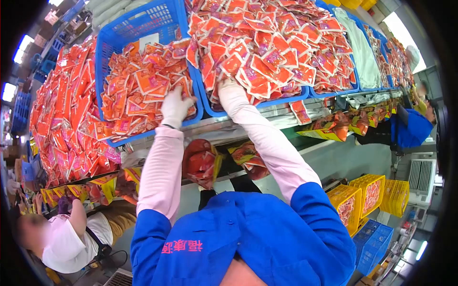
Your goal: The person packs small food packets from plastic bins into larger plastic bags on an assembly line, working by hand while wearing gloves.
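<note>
Head view showed me my gloved left hand (175, 107) pressed, fingers spread, onto orange sachets (143, 90) in the blue crate (138, 24). My right hand (228, 90) dug under red sachets (267, 47) in the neighbouring crate; its grip I couldn't tell.

Jacket print: pink-red Chinese characters on the blue jacket (248, 238), well below the fingers (177, 102) at the near edge of the view; they appear upside down from this camera and read roughly as 福康源, though the strokes are soft.
Orange sachets: the packets (143, 88) under and just beside the fingers carry printing, too small and blurred to read.
Red sachets: the heap (267, 43) around the other hand's fingers (228, 88) shows white label patches, none legible.
Yellow crates: red-printed packs inside the crates (360, 198), far below the fingers, cannot be read.
</note>
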A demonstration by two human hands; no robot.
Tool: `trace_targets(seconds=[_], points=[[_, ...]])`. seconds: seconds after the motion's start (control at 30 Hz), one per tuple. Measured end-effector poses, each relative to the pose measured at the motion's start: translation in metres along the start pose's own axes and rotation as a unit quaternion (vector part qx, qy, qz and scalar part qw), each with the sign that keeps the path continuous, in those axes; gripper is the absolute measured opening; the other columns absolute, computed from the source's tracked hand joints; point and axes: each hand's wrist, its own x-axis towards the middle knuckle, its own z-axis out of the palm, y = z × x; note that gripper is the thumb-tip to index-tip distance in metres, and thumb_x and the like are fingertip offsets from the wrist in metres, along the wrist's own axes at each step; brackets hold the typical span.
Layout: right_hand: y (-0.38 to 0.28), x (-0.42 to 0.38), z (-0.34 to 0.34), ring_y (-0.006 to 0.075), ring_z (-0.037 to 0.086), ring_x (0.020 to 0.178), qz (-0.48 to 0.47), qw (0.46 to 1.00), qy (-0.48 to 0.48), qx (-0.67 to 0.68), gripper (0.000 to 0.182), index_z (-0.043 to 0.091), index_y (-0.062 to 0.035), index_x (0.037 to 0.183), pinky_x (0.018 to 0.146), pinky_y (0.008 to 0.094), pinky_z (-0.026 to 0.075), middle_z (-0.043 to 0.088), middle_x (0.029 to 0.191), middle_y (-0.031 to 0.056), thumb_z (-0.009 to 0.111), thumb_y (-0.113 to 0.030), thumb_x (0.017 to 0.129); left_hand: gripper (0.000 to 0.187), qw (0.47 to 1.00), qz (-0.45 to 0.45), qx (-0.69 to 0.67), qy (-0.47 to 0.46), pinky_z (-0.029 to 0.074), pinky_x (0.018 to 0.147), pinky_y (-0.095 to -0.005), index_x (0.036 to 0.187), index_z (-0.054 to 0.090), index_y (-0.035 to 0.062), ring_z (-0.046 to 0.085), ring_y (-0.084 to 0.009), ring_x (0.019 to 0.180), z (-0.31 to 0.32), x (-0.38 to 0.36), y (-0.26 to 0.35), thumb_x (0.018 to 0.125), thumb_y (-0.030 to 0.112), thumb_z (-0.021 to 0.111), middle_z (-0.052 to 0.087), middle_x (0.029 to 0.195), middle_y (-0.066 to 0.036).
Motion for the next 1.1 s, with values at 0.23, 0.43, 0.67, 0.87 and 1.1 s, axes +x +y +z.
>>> trace_targets(seconds=[0.23,0.43,0.67,0.87,1.1], points=[[0.061,-0.107,-0.158,0.0264,0.069,0.09,0.072,0.869,-0.091,0.481,0.037,0.068,-0.006,0.121,0.088,0.0375,0.053,0.073,0.097,0.0156,0.064,-0.024,0.089,0.015,0.95,0.067,-0.304,0.0,0.053,0.076,-0.0267,0.1,0.068,-0.0041,0.068,-0.0113,0.084,-0.044,-0.056,-0.004,0.089,0.004,0.065,0.067,0.08,-0.009],[0.044,-0.235,-0.19,0.0276,0.072,0.09,0.04,0.823,-0.162,0.543,0.028,0.07,-0.0077,0.115,0.085,0.0354,0.054,0.074,0.097,0.0154,0.068,-0.023,0.091,0.015,0.851,0.476,-0.157,-0.159,0.056,0.078,-0.0395,0.098,0.068,0.0095,0.068,-0.0326,0.087,-0.014,-0.21,0.074,0.083,0.011,0.064,0.069,0.09,-0.007],[-0.063,-0.213,-0.075,0.0345,0.072,0.092,-0.137,0.899,-0.393,0.135,0.023,0.073,-0.0095,0.1,0.08,0.0449,0.057,0.073,0.098,0.0183,0.054,-0.02,0.094,0.02,0.845,0.516,0.097,-0.103,0.044,0.106,-0.0512,0.093,0.069,0.0062,0.059,-0.0319,0.11,0.018,-0.222,0.011,0.081,0.021,0.065,0.068,0.099,-0.013],[-0.103,-0.18,0.0,0.0325,0.072,0.101,-0.2,0.874,-0.43,0.105,0.029,0.075,-0.005,0.108,0.087,0.0418,0.057,0.073,0.112,0.0187,0.054,-0.019,0.094,0.01,0.874,0.472,0.077,-0.088,0.04,0.112,-0.0511,0.071,0.065,0.0102,0.064,-0.0243,0.077,0.035,-0.225,-0.018,0.079,0.014,0.061,0.06,0.069,-0.006],[-0.076,-0.148,-0.066,0.0391,0.068,0.097,-0.186,0.895,-0.366,0.176,0.028,0.072,-0.0023,0.104,0.088,0.0478,0.054,0.071,0.098,0.022,0.067,-0.02,0.082,0.015,0.862,0.405,0.222,-0.208,0.033,0.116,-0.0516,0.094,0.068,0.0064,0.065,-0.0268,0.088,0.02,-0.231,-0.004,0.085,0.014,0.059,0.067,0.088,-0.01]])
